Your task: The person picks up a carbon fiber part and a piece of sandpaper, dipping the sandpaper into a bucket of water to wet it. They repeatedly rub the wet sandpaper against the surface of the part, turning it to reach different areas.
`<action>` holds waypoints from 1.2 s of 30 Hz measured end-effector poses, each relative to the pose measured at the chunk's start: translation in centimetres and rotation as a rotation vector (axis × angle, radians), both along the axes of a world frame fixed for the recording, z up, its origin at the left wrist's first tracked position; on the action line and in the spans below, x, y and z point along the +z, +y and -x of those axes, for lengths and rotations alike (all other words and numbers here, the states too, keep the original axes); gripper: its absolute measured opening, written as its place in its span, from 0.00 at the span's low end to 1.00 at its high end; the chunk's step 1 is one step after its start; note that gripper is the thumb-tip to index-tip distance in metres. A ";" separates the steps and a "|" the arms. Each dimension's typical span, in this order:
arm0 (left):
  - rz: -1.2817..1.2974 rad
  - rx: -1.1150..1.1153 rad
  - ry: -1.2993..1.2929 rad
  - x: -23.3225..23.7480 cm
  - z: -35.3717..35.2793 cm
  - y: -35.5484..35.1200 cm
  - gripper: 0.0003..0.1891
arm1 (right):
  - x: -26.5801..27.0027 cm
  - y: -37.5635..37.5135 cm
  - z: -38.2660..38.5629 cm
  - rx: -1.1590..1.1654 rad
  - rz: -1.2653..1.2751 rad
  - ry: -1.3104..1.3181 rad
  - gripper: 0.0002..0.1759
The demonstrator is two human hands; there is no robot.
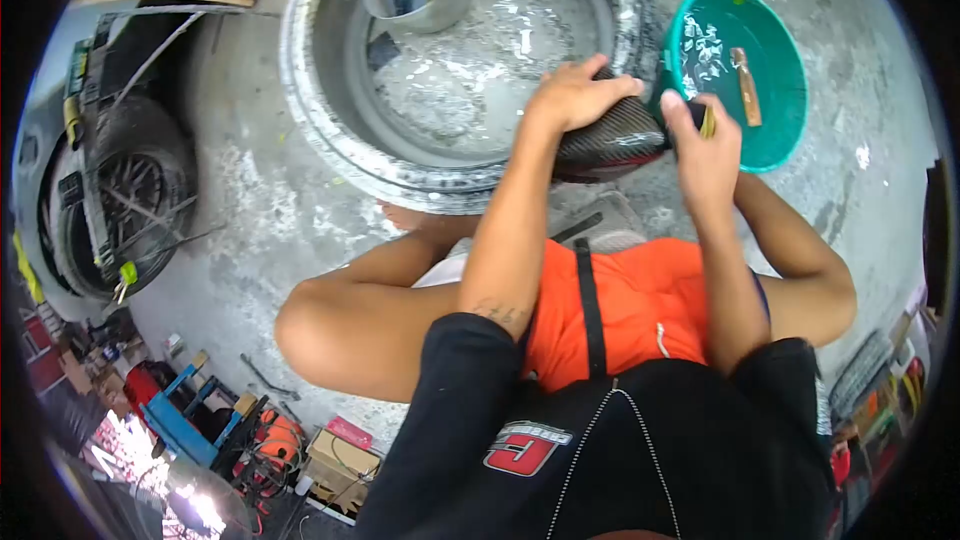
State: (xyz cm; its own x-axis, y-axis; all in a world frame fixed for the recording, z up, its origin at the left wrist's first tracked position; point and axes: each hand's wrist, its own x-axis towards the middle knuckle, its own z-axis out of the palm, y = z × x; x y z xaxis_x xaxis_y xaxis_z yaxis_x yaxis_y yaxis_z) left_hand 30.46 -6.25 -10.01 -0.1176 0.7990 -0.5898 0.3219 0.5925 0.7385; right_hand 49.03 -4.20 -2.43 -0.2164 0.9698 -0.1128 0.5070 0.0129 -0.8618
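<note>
A glossy dark part with a carbon-fibre weave [612,135] is held above the floor in front of me, between the large round tub and the green basin. My left hand [580,95] lies over its upper left side, fingers wrapped round its top edge. At the part's right end, my right hand [705,135] is closed on a small dark block with a yellowish edge [708,122], pressed near the part's tip. Both forearms reach forward over the orange shorts.
The wide round tub [300,90] holds cloudy water and a white bucket [440,15]. Right of it, a green basin [797,90] contains water and a wooden-handled piece [746,88]. A wheel [140,190] stands at left; tools and boxes [340,460] lie lower left.
</note>
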 end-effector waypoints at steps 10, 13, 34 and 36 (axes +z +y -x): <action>-0.066 -0.002 -0.087 -2.2 0.3 0.3 0.57 | -1.1 -0.1 -1.4 0.047 0.004 0.021 0.23; -0.097 -0.012 0.026 -1.7 0.4 0.0 0.57 | -0.5 0.0 -2.0 0.094 0.018 0.088 0.21; -0.126 -0.067 -0.145 -0.9 0.3 -0.5 0.37 | -2.3 3.3 -1.2 0.310 0.122 0.053 0.28; -0.002 0.110 -0.357 -1.4 0.3 -0.1 0.31 | -1.9 4.6 -0.8 0.345 0.281 -0.039 0.31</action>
